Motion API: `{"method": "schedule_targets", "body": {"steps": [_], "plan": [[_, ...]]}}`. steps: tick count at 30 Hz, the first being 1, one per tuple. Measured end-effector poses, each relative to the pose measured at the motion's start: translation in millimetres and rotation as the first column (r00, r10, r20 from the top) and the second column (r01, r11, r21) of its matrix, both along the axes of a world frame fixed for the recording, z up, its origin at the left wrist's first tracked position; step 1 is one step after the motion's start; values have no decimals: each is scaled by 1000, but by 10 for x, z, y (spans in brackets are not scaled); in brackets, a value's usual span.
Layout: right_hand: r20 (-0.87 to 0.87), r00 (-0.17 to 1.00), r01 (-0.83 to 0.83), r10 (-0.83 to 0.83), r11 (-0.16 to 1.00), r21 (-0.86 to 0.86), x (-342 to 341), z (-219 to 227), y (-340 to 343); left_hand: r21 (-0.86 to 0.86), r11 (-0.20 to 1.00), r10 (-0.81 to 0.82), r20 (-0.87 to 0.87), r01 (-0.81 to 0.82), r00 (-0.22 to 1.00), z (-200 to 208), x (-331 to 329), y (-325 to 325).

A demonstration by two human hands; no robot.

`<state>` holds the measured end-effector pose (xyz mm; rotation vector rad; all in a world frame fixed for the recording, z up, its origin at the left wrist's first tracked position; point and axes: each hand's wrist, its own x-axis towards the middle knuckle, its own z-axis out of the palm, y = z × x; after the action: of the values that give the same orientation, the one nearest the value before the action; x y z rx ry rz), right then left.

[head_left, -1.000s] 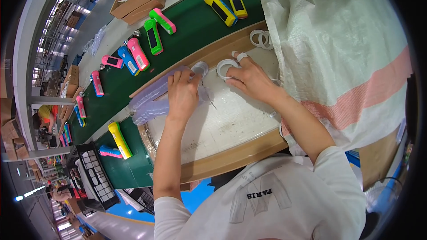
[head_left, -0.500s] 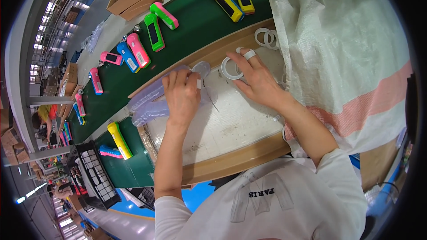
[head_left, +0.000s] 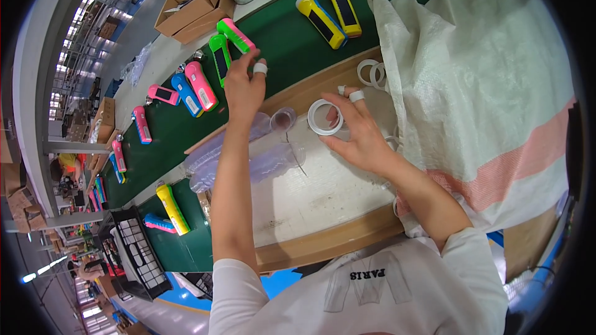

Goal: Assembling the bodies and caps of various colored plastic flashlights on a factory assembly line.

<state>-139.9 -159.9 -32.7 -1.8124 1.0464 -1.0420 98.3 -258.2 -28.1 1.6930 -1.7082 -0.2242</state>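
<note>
A white plastic ring (head_left: 315, 126) is pinched between the thumb and fingers of my right hand (head_left: 361, 139), above the pale floor of a shallow tray. My left hand (head_left: 244, 94) reaches over the tray's far edge, fingers apart and holding nothing that I can see. Its fingertips are beside the pink end of a green flashlight (head_left: 236, 35); whether they touch it I cannot tell. Another green flashlight (head_left: 219, 59) with a dark panel lies just left of those fingers. Below my left wrist, stacked clear round plastic pieces (head_left: 273, 162) lie in the tray, with a clear cup-like piece (head_left: 283, 119) at the far stack's end.
Several white rings (head_left: 367, 72) lie at the tray's far right. A large woven sack (head_left: 478, 80) covers the right side. Yellow flashlights (head_left: 343, 9), pink ones (head_left: 200, 85) and blue ones line the green belt (head_left: 279, 43). A cardboard box (head_left: 192, 9) stands beyond.
My left hand has left the clear plastic pieces and moved away from me to the green flashlights. My right hand still holds the white ring, slightly nearer to me.
</note>
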Motion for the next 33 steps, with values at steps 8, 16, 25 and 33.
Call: {"method": "schedule_targets", "body": {"steps": [8, 16, 25, 33], "plan": [[105, 994, 16, -14, 1000, -19, 21, -51, -43, 228, 928, 139, 524, -296, 840, -492, 385, -939], [158, 987, 27, -40, 996, 82, -85, -4, -72, 239, 928, -213, -284, 284, 935, -298, 459, -359], [135, 991, 3, -9, 999, 45, 110, -52, 8, 220, 973, -21, 397, -73, 918, -508, 1065, -185], [154, 981, 105, -115, 992, 72, -155, -80, -90, 71, 930, -136, -846, 361, 515, 448, 331, 730]]}}
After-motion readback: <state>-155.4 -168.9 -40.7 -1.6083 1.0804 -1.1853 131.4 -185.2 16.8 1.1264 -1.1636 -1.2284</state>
